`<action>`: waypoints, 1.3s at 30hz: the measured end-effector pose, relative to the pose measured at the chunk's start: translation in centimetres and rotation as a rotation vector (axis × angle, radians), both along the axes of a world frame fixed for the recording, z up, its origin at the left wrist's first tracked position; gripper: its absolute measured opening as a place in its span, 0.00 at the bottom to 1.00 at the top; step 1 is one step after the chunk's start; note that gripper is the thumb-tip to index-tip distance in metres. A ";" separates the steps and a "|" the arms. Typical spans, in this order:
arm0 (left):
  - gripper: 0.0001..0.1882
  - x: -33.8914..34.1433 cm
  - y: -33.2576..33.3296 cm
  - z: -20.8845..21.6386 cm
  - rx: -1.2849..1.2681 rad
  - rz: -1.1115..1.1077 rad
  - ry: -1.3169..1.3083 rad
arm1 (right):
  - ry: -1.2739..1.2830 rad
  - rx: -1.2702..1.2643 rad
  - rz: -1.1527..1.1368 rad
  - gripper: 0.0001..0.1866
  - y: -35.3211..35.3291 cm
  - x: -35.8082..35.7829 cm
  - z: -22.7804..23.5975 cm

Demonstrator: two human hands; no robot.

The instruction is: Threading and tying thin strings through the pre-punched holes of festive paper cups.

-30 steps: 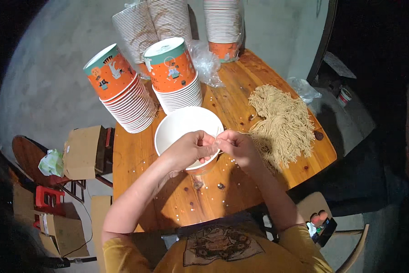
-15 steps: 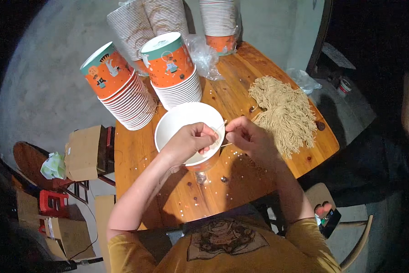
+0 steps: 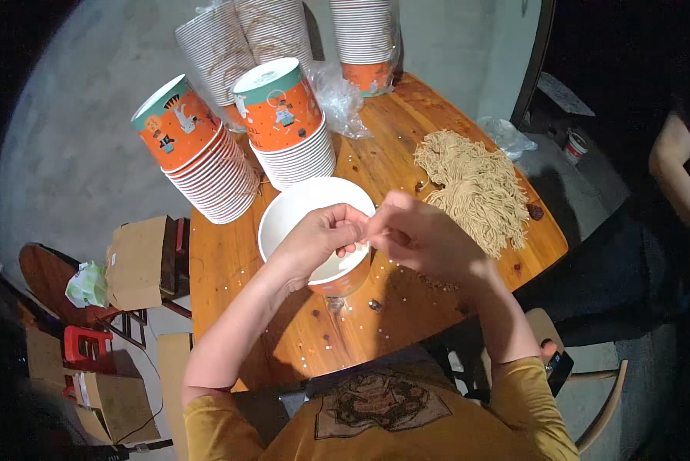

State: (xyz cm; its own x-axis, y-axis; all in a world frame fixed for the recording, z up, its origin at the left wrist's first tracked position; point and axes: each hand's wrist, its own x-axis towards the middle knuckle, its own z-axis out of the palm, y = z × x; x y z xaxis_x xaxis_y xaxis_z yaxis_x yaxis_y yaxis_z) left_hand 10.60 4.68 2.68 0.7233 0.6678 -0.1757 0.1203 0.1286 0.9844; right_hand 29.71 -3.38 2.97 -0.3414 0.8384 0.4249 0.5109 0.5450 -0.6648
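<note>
A white-lined paper bucket (image 3: pixel 283 219) with an orange outside stands upright on the wooden table in front of me. My left hand (image 3: pixel 322 238) reaches over its right side, thumb and fingers closed in a pinch on a thin tan cord. My right hand (image 3: pixel 421 234) meets it at the bucket's right rim, fingers closed together and slightly blurred. The cord is almost wholly hidden between the fingertips. Right of my hands lies a loose heap of tan cords (image 3: pixel 471 188).
Two stacks of upturned orange buckets (image 3: pixel 283 115) stand behind the bucket, with bagged stacks (image 3: pixel 364 38) farther back. Crumpled clear plastic (image 3: pixel 337 100) lies beside them. Small white bits dot the wooden table (image 3: pixel 345 338). Another person's arm (image 3: pixel 671 157) shows at the far right.
My right hand has moved a little left and up, onto my left fingertips. The cord end that stuck out between the hands is now covered. Another person's arm shows more at the right.
</note>
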 end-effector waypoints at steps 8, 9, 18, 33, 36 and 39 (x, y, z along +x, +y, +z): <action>0.06 -0.5 -0.2 0.4 0.082 -0.011 0.095 | 0.025 0.158 -0.150 0.07 2.4 -0.3 -1.2; 0.06 -0.5 -0.2 0.4 0.083 -0.013 0.094 | 0.024 0.159 -0.152 0.07 2.4 -0.2 -1.3; 0.09 -0.5 0.1 0.0 0.068 -0.024 0.079 | 0.188 -0.140 -0.224 0.08 2.1 -1.1 -1.1; 0.08 0.0 0.0 0.3 0.072 -0.055 0.097 | -0.029 0.363 -0.372 0.08 0.3 -0.4 -4.1; 0.07 0.0 0.0 0.1 0.059 -0.044 0.096 | 0.019 0.409 -0.353 0.08 0.0 -1.1 -4.2; 0.07 0.0 0.1 0.0 0.001 -0.035 0.103 | 0.118 0.350 -0.318 0.08 -0.8 -2.7 -3.9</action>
State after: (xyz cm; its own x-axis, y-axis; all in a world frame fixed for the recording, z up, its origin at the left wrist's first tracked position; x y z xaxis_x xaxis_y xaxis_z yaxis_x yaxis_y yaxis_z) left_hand 10.59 4.75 2.73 0.7242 0.6428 -0.2496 0.2249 0.1220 0.9667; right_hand 26.97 -4.21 -0.92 -0.0234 0.6929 0.7207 0.6206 0.5752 -0.5329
